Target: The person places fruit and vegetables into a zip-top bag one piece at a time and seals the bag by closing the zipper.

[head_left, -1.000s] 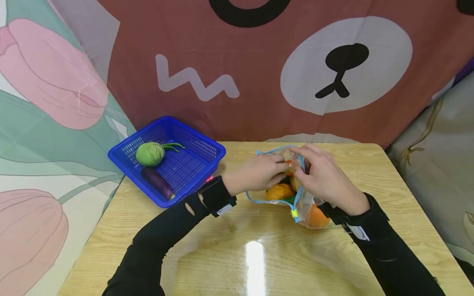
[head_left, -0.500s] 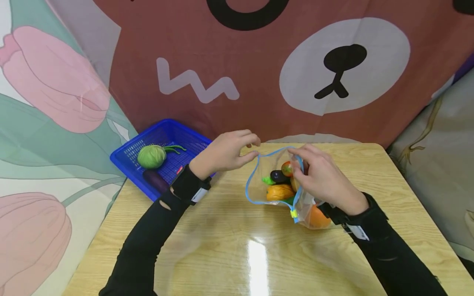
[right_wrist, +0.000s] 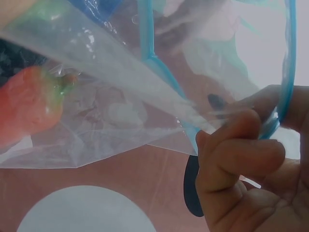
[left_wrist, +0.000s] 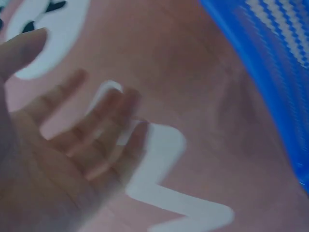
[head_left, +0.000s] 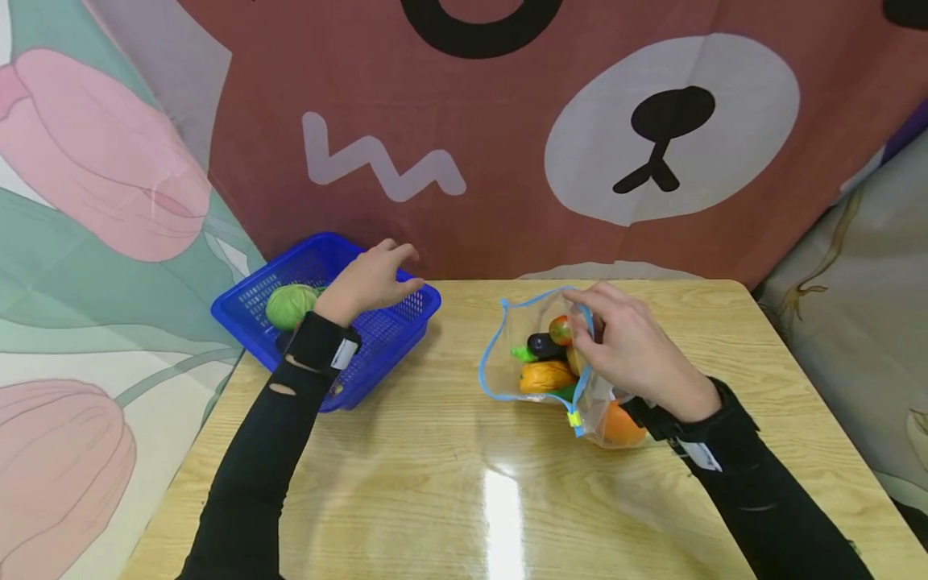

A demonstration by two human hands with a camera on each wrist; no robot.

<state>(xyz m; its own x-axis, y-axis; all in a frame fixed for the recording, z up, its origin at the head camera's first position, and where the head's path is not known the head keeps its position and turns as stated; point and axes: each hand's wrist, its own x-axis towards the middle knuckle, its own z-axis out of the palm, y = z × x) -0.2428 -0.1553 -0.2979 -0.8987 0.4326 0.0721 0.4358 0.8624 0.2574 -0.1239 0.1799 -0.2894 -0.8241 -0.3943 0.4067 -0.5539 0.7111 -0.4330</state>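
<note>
My left hand point(head_left: 373, 280) hovers over the blue plastic basket point(head_left: 416, 310), holding nothing, its fingers loosely spread in the left wrist view. Inside the basket a round green cabbage point(head_left: 288, 306) shows; the wrist and sleeve cover most of the eggplant. With thumb and fingers my right hand point(head_left: 627, 342) pinches the blue-edged rim of a clear zip bag point(head_left: 500, 374), whose mouth gapes. The bag holds an orange pumpkin-like vegetable point(head_left: 545, 377), a small dark eggplant point(head_left: 545, 346), a red-green tomato-like piece point(head_left: 561, 330) and a large orange item point(head_left: 622, 424). A red pepper point(right_wrist: 29, 104) shows through the plastic.
A light wood table point(head_left: 428, 483) carries the basket at left and the bag at right. Behind its far edge hangs a brown cloth point(head_left: 493, 225) with a bear face. A yellow zip slider point(head_left: 575, 419) sits at the bag's near corner.
My left hand has come out of the bag without anything in it and moved left to above the basket. The right hand has stayed at the bag's rim.
</note>
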